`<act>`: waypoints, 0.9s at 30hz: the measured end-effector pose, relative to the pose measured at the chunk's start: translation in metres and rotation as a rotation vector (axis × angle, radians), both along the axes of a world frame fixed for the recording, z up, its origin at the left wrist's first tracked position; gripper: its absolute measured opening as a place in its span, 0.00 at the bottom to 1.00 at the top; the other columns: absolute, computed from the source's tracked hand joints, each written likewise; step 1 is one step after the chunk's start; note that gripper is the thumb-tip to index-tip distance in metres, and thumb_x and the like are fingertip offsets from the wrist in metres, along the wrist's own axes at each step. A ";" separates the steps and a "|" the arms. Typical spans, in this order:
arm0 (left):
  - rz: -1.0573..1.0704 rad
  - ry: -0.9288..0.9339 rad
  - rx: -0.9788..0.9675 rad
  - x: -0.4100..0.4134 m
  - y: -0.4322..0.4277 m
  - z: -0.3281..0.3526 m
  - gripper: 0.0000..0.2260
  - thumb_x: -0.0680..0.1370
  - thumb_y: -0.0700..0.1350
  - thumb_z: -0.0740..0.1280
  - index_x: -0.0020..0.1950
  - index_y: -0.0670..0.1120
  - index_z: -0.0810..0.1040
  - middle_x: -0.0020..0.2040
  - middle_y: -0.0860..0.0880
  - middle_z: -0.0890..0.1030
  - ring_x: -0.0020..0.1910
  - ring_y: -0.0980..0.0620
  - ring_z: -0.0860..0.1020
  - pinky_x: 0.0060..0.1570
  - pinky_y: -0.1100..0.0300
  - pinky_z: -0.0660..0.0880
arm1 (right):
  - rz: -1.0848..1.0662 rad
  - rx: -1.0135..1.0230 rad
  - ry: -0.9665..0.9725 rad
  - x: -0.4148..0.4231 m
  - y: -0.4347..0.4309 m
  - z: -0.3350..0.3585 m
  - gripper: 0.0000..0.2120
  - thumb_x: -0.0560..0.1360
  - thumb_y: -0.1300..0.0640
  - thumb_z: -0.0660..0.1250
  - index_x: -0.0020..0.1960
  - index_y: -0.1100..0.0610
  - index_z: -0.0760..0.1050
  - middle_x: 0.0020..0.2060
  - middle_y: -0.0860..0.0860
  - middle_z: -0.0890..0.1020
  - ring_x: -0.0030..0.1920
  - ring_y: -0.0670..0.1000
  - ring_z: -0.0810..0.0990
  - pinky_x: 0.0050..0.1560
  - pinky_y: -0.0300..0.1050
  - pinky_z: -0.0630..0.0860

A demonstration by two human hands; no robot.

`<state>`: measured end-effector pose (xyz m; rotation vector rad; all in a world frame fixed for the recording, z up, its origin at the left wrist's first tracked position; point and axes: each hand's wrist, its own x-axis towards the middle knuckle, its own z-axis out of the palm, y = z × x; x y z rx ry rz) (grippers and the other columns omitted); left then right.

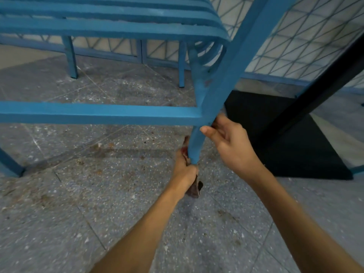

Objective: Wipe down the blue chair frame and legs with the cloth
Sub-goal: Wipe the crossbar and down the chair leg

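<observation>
Left fingers (189, 171) around cloth (195, 191) at leg (196, 146)

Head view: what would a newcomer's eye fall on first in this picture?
First comes the blue chair leg, slanting down the middle of the picture, with a crossbar meeting it from the left. The right hand grips this leg just below that joint. Lower down, the left hand holds a dark cloth around the leg's foot, close to the speckled floor.

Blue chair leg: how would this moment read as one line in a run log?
stage: wiping chair leg | left hand: holds cloth at leg's lower end | right hand: holds leg by crossbar
</observation>
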<state>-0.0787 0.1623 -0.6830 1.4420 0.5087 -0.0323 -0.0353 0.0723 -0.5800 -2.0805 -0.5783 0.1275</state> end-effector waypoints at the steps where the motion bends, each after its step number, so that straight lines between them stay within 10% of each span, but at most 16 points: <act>1: 0.015 -0.054 -0.005 0.002 0.001 0.009 0.25 0.72 0.28 0.58 0.62 0.51 0.64 0.52 0.48 0.74 0.48 0.51 0.74 0.42 0.60 0.72 | 0.002 -0.011 0.001 0.001 0.000 0.000 0.12 0.77 0.56 0.65 0.61 0.56 0.75 0.53 0.47 0.83 0.57 0.44 0.79 0.61 0.51 0.75; 8: 0.036 -0.384 0.003 0.003 0.003 0.060 0.29 0.71 0.26 0.59 0.66 0.51 0.63 0.52 0.50 0.75 0.49 0.53 0.76 0.45 0.60 0.76 | 0.036 -0.001 0.049 0.001 -0.007 0.003 0.14 0.77 0.55 0.65 0.63 0.52 0.76 0.55 0.46 0.82 0.58 0.42 0.79 0.61 0.48 0.75; 15: -0.129 0.041 0.043 -0.001 0.011 0.009 0.26 0.71 0.27 0.60 0.66 0.48 0.67 0.56 0.47 0.77 0.46 0.53 0.77 0.38 0.63 0.75 | 0.113 -0.228 0.031 0.010 -0.019 0.007 0.16 0.77 0.62 0.64 0.65 0.54 0.75 0.61 0.48 0.73 0.60 0.43 0.73 0.61 0.35 0.71; 22: -0.014 -0.230 -0.047 0.007 0.022 0.058 0.24 0.68 0.26 0.61 0.59 0.47 0.71 0.51 0.48 0.80 0.45 0.55 0.79 0.41 0.56 0.76 | 0.134 -0.203 0.120 0.012 -0.019 0.003 0.31 0.74 0.76 0.57 0.69 0.49 0.69 0.63 0.47 0.74 0.59 0.43 0.75 0.57 0.32 0.73; 27: -0.090 -0.074 -0.010 0.005 0.020 0.014 0.27 0.69 0.26 0.60 0.62 0.50 0.70 0.50 0.52 0.80 0.48 0.53 0.79 0.37 0.61 0.78 | 0.146 -0.194 0.054 0.012 -0.015 0.009 0.28 0.73 0.77 0.56 0.66 0.55 0.73 0.60 0.49 0.78 0.54 0.42 0.77 0.47 0.21 0.70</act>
